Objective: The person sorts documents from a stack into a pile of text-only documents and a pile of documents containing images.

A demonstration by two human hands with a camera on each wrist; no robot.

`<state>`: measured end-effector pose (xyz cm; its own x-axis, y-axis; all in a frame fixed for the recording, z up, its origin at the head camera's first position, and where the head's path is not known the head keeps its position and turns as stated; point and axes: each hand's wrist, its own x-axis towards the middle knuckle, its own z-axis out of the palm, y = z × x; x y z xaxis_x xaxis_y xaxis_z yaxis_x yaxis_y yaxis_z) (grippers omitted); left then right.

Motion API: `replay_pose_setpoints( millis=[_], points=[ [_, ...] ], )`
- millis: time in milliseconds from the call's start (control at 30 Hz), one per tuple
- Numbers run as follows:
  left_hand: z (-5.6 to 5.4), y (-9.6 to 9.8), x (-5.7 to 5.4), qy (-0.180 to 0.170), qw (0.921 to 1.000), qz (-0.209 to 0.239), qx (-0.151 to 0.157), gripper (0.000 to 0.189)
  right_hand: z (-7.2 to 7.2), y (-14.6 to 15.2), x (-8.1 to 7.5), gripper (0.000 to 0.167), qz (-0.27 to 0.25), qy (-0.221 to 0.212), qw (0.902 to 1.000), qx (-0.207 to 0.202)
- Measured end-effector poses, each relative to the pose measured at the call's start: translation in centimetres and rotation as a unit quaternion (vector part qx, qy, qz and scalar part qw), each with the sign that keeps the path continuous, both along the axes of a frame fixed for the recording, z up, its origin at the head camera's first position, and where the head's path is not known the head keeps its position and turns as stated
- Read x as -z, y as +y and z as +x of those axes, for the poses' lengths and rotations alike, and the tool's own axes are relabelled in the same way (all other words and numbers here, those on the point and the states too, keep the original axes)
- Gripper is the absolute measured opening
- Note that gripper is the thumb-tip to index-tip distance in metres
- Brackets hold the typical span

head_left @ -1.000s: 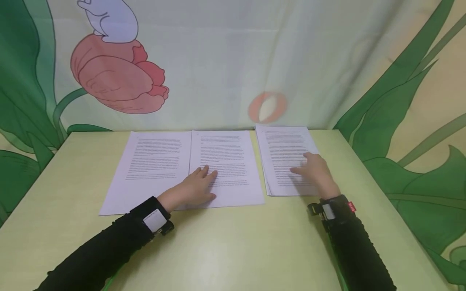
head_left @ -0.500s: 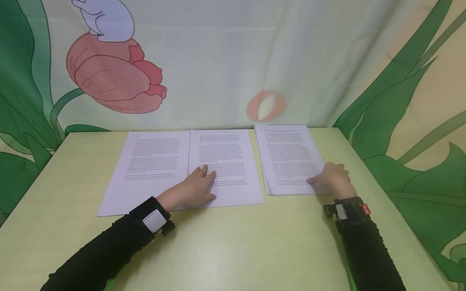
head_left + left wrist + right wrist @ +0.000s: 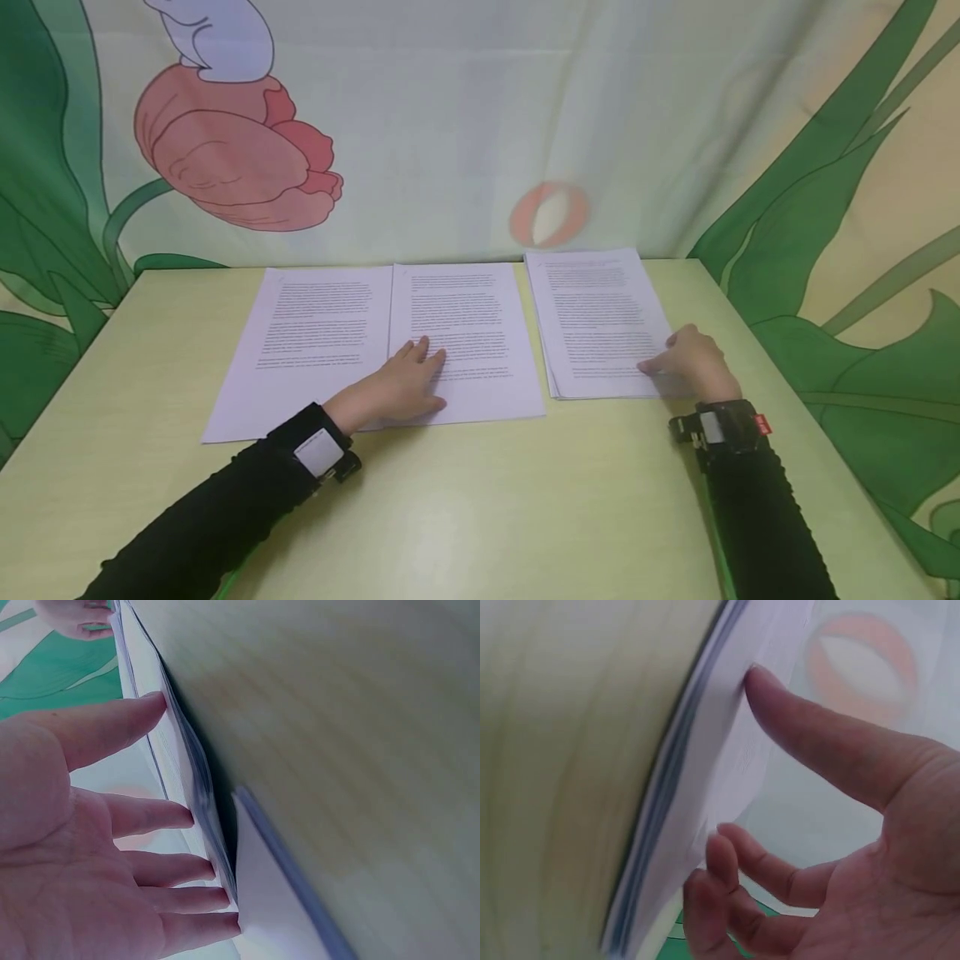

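In the head view, my left hand (image 3: 396,385) rests with spread, fairly straight fingers on the middle stack of printed paper (image 3: 459,304). The left wrist view shows its fingertips (image 3: 161,701) against the top page, with the stack's layered edge beside them. At the lower right of the right-hand paper stack (image 3: 588,321) is my right hand (image 3: 696,364). Its thumb presses on the top sheet of paper (image 3: 739,750), while the other fingers curl at that sheet's side edge, pinching it. Layered sheet edges show below in the right wrist view.
Left of the middle stack lies another printed page (image 3: 300,350), meeting it side by side. All the paper is on a pale yellow table (image 3: 480,508). Directly behind the table's far edge hangs a curtain (image 3: 420,167) printed with flowers and leaves.
My right hand has moved right and toward me, from above the right stack to its lower right edge, its fingers curling in. The top sheet's right side has shifted slightly. My left hand stays put.
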<state>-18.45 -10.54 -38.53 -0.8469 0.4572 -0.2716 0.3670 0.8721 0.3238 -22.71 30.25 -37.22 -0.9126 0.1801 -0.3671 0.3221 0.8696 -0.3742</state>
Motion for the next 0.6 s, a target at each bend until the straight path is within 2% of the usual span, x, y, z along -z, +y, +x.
replay_pose_setpoints(
  millis=[200,300,433,533,600],
  points=[
    [0.0,0.0,0.1,0.001,1.0,-0.003,-0.002,0.075,-0.2,1.0,0.3,0.087,-0.027,0.004,0.9996,0.012],
    [-0.1,0.0,0.2,0.0,1.0,-0.006,-0.001,0.075,-0.3,1.3,0.3,0.082,-0.037,-0.007,0.9992,0.012],
    [-0.2,-0.1,0.1,-0.001,1.0,-0.006,-0.001,0.075,-0.4,1.6,0.2,0.062,-0.041,-0.019,0.999,-0.003],
    [-0.1,-0.1,0.2,-0.004,1.0,-0.003,-0.001,0.075,-0.4,1.8,0.3,0.042,-0.02,-0.029,0.9993,-0.017],
    [-0.1,0.0,0.1,-0.006,1.0,-0.003,0.0,0.076,-0.4,1.9,0.3,0.036,-0.007,-0.042,0.9989,-0.018]
  ],
)
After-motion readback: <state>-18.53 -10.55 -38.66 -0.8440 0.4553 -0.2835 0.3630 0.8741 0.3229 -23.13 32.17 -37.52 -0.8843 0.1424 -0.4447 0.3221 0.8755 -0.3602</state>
